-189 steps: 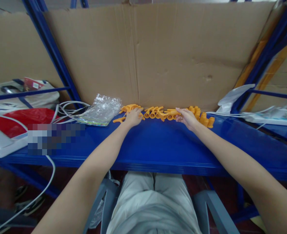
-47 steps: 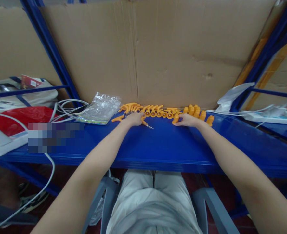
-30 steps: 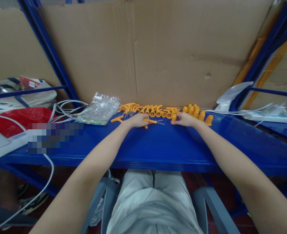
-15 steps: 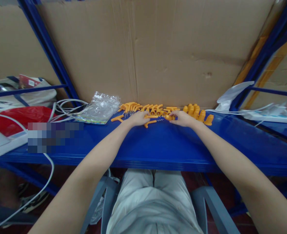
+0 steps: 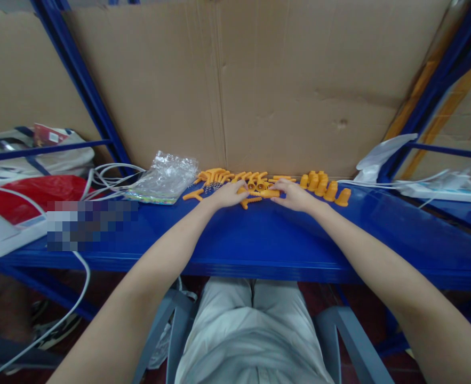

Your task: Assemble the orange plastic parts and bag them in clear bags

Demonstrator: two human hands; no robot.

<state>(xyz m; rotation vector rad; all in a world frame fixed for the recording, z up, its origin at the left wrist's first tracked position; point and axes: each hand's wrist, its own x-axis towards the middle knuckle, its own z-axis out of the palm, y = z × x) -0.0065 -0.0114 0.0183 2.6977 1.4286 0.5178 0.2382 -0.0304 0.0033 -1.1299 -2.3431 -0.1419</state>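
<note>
Left hand (image 5: 229, 196), closed with curled fingers on the handle end of an orange T-handled piece (image 5: 255, 194), as I see it on my head-camera feed; the grasped end is partly hidden. Right hand (image 5: 295, 196), thumb and fingertips set apart around the outer end of a short orange sleeve (image 5: 271, 194); I cannot tell whether they press on it. Clock positions are read from this sleeve, 12 o'clock lying toward the cardboard panel (image 5: 291, 96). Piece and sleeve lie between the hands, in line, their common long axis running from 9 to 3 o'clock; the shaft points to 3. Just beside, at 8 o'clock, a second T-handled piece (image 5: 255, 200) shows a ribbed shaft, likewise directed toward 3. At 10 o'clock stand flared, cone-mouthed orange parts (image 5: 252, 186), their round openings turned toward 6; farther out, orange T-handles (image 5: 213, 175) lie with thin metallic spirals. At 3 o'clock I note stepped, tapering orange caps (image 5: 321, 188), smooth and plastic-looking, standing upright on the glossy blue tabletop (image 5: 259, 234). Well apart at 9 o'clock lies a crinkled, transparent bag (image 5: 165, 176).
</note>
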